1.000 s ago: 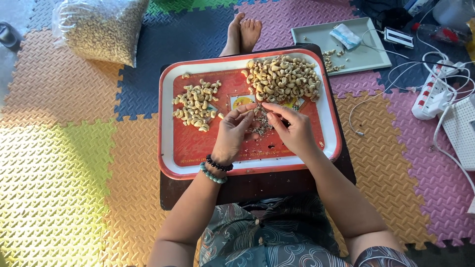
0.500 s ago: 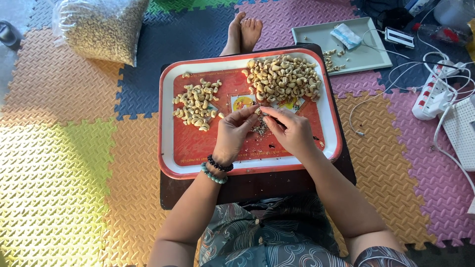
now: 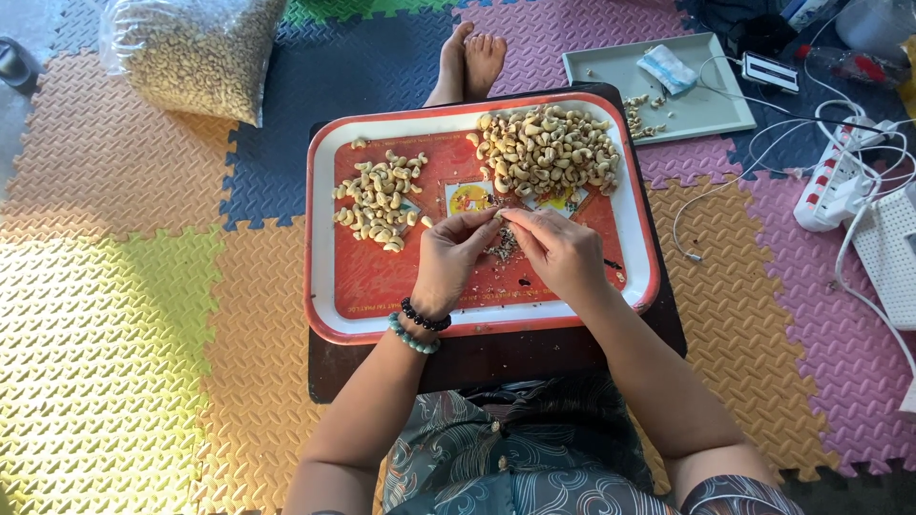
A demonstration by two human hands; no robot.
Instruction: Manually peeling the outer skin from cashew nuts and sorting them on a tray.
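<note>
A red tray point(image 3: 382, 277) with a white rim lies on a dark low table. On it are a big heap of cashew nuts point(image 3: 549, 148) at the upper right and a smaller heap of paler nuts point(image 3: 377, 198) at the left. My left hand point(image 3: 453, 257) and my right hand point(image 3: 558, 250) meet fingertip to fingertip over the tray's middle, pinching one small nut point(image 3: 500, 216) between them. Under the fingers lies a small pile of brown skin scraps point(image 3: 501, 246). Two bead bracelets circle my left wrist.
A clear bag full of nuts point(image 3: 196, 52) lies at the upper left on the foam mat floor. A grey tray point(image 3: 701, 110) with a packet and a few nuts sits upper right. A white power strip point(image 3: 835, 181) and cables lie at the right. My bare feet point(image 3: 472, 57) rest beyond the table.
Both hands stay over the scrap pile. Their fingertips have drawn together and worked on the nut; the heaps and the tray have not moved.
</note>
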